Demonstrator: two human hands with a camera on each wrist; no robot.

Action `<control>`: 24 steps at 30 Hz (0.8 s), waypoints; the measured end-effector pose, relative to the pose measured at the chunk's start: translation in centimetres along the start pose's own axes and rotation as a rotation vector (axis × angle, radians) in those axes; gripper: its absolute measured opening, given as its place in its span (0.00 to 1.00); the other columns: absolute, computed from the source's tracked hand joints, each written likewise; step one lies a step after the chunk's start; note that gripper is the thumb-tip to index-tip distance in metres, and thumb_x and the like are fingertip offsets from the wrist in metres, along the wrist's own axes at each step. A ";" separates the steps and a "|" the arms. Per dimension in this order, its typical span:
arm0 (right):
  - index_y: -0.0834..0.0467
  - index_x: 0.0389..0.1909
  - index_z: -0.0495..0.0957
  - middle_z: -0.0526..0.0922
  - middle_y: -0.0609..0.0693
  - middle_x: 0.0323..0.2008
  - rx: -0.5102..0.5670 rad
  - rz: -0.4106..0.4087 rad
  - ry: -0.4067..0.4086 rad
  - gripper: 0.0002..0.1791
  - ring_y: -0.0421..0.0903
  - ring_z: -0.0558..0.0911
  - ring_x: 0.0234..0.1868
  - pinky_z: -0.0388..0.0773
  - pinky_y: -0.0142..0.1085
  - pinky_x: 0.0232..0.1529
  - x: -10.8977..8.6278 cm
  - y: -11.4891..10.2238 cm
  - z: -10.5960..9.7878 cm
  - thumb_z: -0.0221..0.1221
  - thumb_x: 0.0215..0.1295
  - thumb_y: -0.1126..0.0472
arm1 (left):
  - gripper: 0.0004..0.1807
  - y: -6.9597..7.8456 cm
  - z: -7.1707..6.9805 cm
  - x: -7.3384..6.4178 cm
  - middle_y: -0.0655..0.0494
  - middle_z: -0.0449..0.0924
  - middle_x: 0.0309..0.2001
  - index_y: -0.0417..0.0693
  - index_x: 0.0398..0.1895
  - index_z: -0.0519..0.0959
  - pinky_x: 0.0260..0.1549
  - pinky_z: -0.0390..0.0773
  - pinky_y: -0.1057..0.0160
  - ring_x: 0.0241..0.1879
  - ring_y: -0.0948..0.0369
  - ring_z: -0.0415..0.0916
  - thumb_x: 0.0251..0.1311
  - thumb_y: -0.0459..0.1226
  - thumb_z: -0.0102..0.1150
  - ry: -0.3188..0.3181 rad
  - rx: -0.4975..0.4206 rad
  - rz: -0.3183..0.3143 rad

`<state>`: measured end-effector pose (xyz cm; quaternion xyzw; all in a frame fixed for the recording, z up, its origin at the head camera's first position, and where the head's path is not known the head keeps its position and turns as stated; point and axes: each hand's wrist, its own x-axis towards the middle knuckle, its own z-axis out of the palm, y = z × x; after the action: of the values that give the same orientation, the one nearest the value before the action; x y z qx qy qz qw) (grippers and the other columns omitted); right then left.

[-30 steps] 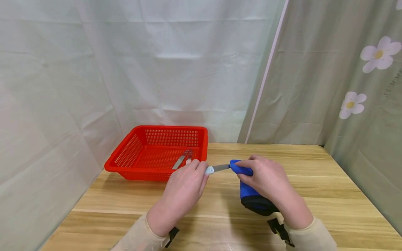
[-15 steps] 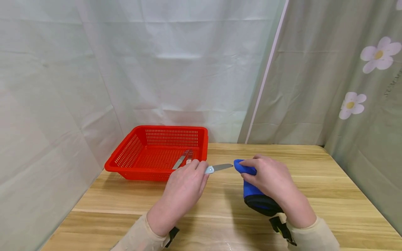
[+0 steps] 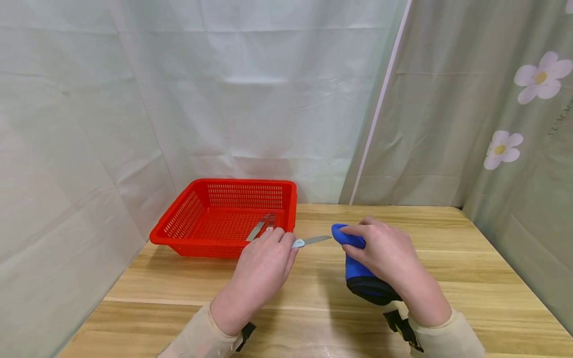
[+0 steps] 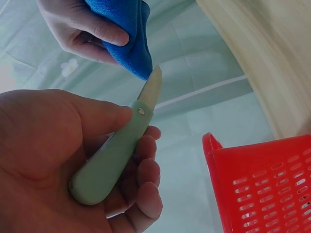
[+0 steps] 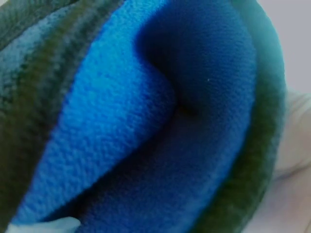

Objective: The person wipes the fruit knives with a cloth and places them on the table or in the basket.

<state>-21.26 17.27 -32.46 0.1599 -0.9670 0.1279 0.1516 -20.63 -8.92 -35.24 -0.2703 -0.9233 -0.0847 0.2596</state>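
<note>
My left hand (image 3: 266, 258) grips a folding knife (image 4: 114, 150) by its pale green handle, thumb on one side and fingers curled under. The knife's blade (image 3: 318, 239) is unfolded and points right. My right hand (image 3: 387, 248) pinches a blue cloth (image 3: 356, 268) with a dark border, folded over and hanging down from the fingers. In the head view the cloth's upper edge sits just right of the blade tip, with little or no gap between them. Close up, the cloth (image 5: 121, 97) fills most of the right wrist view and hides most of that hand.
A red plastic basket (image 3: 233, 249) stands at the back left of the wooden table (image 3: 447, 258), behind my left hand. Inside it lie two more knives (image 3: 257, 227), near its right end. Pale curtains (image 3: 277, 99) hang behind and beside the table.
My right hand has drawn the cloth slightly right, off the blade, and then raised its edge a little. The blade has turned to look narrower. My left hand has barely moved.
</note>
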 end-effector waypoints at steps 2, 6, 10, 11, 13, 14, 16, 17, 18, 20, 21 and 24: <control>0.45 0.59 0.92 0.87 0.49 0.45 0.001 -0.003 0.008 0.19 0.52 0.87 0.42 0.83 0.51 0.35 0.0 -0.1 0.0 0.77 0.67 0.50 | 0.11 0.0 0.0 0.1 0.58 0.74 0.31 0.43 0.44 0.85 0.24 0.71 0.67 0.29 0.60 0.67 0.71 0.40 0.76 -0.021 0.008 -0.004; 0.45 0.59 0.92 0.87 0.49 0.46 0.003 -0.008 0.017 0.20 0.53 0.88 0.43 0.84 0.52 0.36 -0.1 -0.2 -0.1 0.77 0.67 0.50 | 0.10 0.0 0.2 0.1 0.58 0.76 0.31 0.44 0.44 0.86 0.34 0.83 0.61 0.32 0.57 0.77 0.71 0.41 0.76 -0.050 0.024 -0.010; 0.45 0.60 0.92 0.88 0.50 0.48 0.005 -0.013 0.017 0.20 0.54 0.88 0.45 0.84 0.54 0.38 -0.2 -0.4 -0.3 0.77 0.68 0.51 | 0.09 -0.1 0.3 0.2 0.59 0.75 0.27 0.45 0.41 0.85 0.33 0.82 0.61 0.30 0.56 0.77 0.72 0.40 0.75 -0.059 0.035 -0.008; 0.45 0.60 0.92 0.88 0.50 0.48 0.006 -0.014 0.018 0.20 0.54 0.88 0.45 0.84 0.54 0.39 -0.2 -0.5 -0.3 0.77 0.68 0.51 | 0.08 -0.1 0.3 0.2 0.59 0.74 0.26 0.46 0.40 0.85 0.29 0.77 0.62 0.28 0.58 0.74 0.72 0.40 0.75 -0.061 0.036 -0.007; 0.45 0.60 0.92 0.88 0.50 0.48 0.009 -0.017 0.021 0.20 0.55 0.88 0.46 0.85 0.55 0.39 -0.2 -0.5 -0.4 0.77 0.68 0.51 | 0.09 -0.1 0.3 0.2 0.60 0.72 0.24 0.47 0.37 0.84 0.27 0.70 0.63 0.25 0.59 0.68 0.73 0.40 0.74 -0.061 0.046 -0.004; 0.45 0.60 0.92 0.88 0.50 0.48 0.012 -0.019 0.023 0.20 0.55 0.88 0.46 0.85 0.55 0.39 -0.2 -0.6 -0.4 0.77 0.68 0.52 | 0.09 -0.1 0.3 0.2 0.61 0.71 0.23 0.48 0.36 0.84 0.27 0.68 0.62 0.25 0.59 0.65 0.73 0.40 0.74 -0.060 0.050 -0.004; 0.45 0.60 0.92 0.88 0.50 0.49 0.014 -0.022 0.027 0.20 0.55 0.88 0.46 0.85 0.55 0.40 -0.3 -0.6 -0.4 0.77 0.68 0.52 | 0.10 -0.1 0.3 0.2 0.62 0.70 0.21 0.49 0.35 0.82 0.30 0.66 0.62 0.25 0.60 0.64 0.73 0.40 0.74 -0.055 0.065 -0.007; 0.45 0.60 0.92 0.88 0.50 0.49 0.015 -0.024 0.029 0.20 0.55 0.88 0.46 0.85 0.55 0.40 -0.3 -0.6 -0.5 0.77 0.68 0.52 | 0.10 -0.1 0.3 0.2 0.62 0.70 0.21 0.49 0.34 0.82 0.32 0.67 0.60 0.25 0.60 0.65 0.73 0.40 0.74 -0.054 0.070 -0.010; 0.45 0.60 0.92 0.88 0.50 0.48 0.015 -0.026 0.031 0.20 0.54 0.88 0.46 0.85 0.55 0.40 -0.3 -0.7 -0.5 0.77 0.68 0.51 | 0.11 -0.1 0.4 0.2 0.62 0.70 0.20 0.49 0.34 0.81 0.34 0.68 0.59 0.25 0.60 0.66 0.73 0.40 0.74 -0.053 0.075 -0.012; 0.44 0.59 0.92 0.88 0.50 0.48 0.018 -0.031 0.039 0.20 0.54 0.89 0.46 0.85 0.55 0.39 -0.4 -0.7 -0.4 0.78 0.67 0.51 | 0.11 -0.1 0.4 0.2 0.62 0.70 0.21 0.50 0.34 0.81 0.37 0.69 0.58 0.26 0.60 0.68 0.72 0.39 0.74 -0.055 0.079 -0.020; 0.44 0.59 0.92 0.88 0.50 0.48 0.018 -0.032 0.042 0.20 0.54 0.89 0.46 0.85 0.55 0.40 -0.4 -0.8 -0.4 0.78 0.67 0.51 | 0.10 -0.1 0.3 0.2 0.63 0.70 0.21 0.50 0.34 0.81 0.38 0.70 0.57 0.26 0.61 0.69 0.72 0.39 0.74 -0.057 0.082 -0.023; 0.44 0.59 0.92 0.88 0.49 0.48 0.023 -0.041 0.051 0.20 0.53 0.88 0.45 0.85 0.54 0.39 -0.4 -1.0 -0.4 0.78 0.66 0.51 | 0.11 -0.1 0.3 0.2 0.63 0.69 0.21 0.49 0.33 0.81 0.38 0.71 0.57 0.25 0.62 0.69 0.73 0.39 0.74 -0.072 0.069 -0.025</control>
<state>-20.43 16.59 -32.02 0.1782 -0.9578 0.1397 0.1768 -20.97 -8.83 -35.37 -0.2523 -0.9377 -0.0463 0.2344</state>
